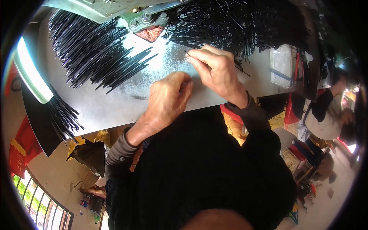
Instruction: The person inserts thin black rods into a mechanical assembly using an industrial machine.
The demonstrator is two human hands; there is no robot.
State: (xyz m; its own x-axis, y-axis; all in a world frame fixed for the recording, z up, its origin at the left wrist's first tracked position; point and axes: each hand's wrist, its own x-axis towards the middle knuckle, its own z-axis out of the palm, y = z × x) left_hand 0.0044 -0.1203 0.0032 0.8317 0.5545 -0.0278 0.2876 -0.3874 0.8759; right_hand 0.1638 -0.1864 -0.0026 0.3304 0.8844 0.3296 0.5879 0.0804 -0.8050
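My left hand (168,96) hovers over the near edge of the metal table (111,107), fingers curled in; whatever they may hold is hidden. To its right and a little farther away, my right hand (216,71) pinches thumb and forefinger together, and a short dark tip of a thin black rod shows at the fingertips. Many similar thin black rods (88,50) lie side by side in a slanting heap on the left. A looser, tangled pile of black rods (214,27) covers the far right, beyond my right hand.
A bolted metal machine part (147,20) stands at the far middle, with reddish pieces (151,33) below it. A bright lamp (32,73) hangs left, beside more rods (63,113). A pale box (281,65) sits right. Another person (326,115) is at the right.
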